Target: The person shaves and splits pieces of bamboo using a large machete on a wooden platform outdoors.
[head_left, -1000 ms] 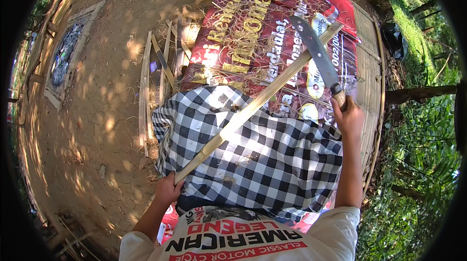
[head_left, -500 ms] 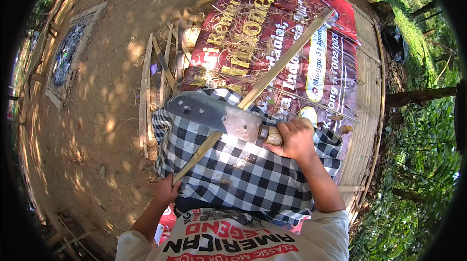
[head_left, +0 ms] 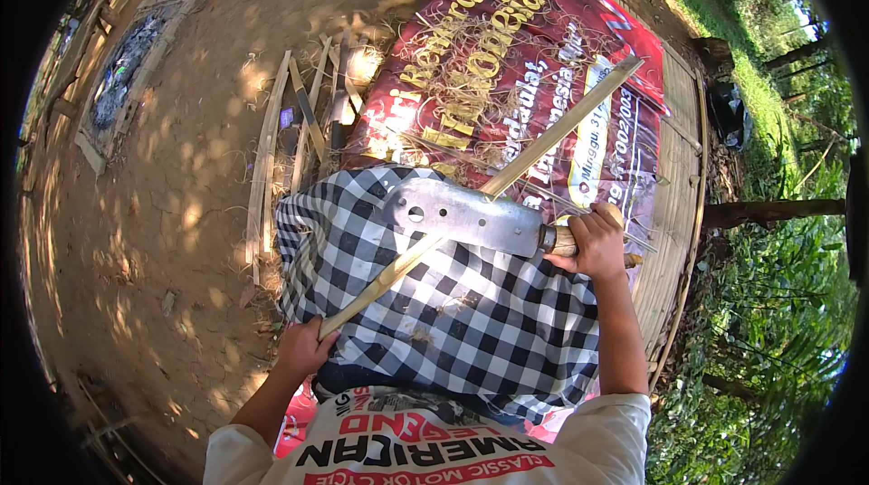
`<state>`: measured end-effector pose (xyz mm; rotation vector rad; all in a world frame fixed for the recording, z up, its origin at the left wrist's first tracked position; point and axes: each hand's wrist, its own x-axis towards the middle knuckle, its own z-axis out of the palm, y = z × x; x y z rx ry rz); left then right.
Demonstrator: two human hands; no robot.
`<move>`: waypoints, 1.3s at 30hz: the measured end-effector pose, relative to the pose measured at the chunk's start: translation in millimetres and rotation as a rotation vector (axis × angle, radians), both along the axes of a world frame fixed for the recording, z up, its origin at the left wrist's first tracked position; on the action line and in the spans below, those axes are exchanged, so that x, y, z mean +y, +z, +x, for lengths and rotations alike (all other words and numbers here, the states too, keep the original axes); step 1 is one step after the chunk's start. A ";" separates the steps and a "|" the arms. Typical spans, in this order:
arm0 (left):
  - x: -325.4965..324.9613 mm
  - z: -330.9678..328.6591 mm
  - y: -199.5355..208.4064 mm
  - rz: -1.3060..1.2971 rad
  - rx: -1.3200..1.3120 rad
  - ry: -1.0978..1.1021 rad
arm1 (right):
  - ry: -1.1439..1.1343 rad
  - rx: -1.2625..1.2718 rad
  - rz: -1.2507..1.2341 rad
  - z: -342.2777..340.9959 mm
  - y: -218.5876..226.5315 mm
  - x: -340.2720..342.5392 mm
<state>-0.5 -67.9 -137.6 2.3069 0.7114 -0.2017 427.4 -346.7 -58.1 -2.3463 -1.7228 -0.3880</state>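
My right hand (head_left: 595,243) is closed round the wooden handle of a broad cleaver (head_left: 466,218), whose grey blade has several round holes. The blade lies across a long bamboo strip (head_left: 566,128) and hides part of its middle. At the near end of the strip, my left hand (head_left: 305,347) grips it. The strip slants away to the far right, over a black-and-white checked cloth (head_left: 425,304) spread on my lap. Its far end reaches above a dark red printed banner (head_left: 398,96).
Thin curly shavings (head_left: 475,64) litter the banner, which covers part of a bamboo platform (head_left: 677,159). Several bamboo strips (head_left: 268,155) lie on the dirt ground to the left. Farther left is a framed ash pit (head_left: 127,78). A black bag (head_left: 727,114) and green plants stand at the right.
The cleaver and my right hand have moved right, and the blade's face has turned brighter. The strip's far end sits slightly lower and farther right in view. My left hand still holds the near end.
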 end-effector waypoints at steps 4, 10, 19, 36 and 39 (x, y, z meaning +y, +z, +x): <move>0.7 1.6 -0.5 0.016 -0.050 -0.037 | -0.034 -0.041 -0.062 2.8 9.8 -17.0; 1.9 2.3 0.0 -0.026 -0.034 -0.044 | -0.090 0.048 0.037 -26.4 7.9 12.2; 6.6 2.3 -7.1 -0.072 -0.033 -0.032 | 0.020 0.225 -0.083 -97.7 0.9 74.5; 8.1 -3.4 -16.5 -0.053 0.035 -0.002 | -0.136 0.149 -0.114 -75.2 16.9 55.0; 6.5 1.0 -8.7 -0.058 0.007 -0.010 | -0.020 -0.021 -0.083 -40.3 17.2 39.8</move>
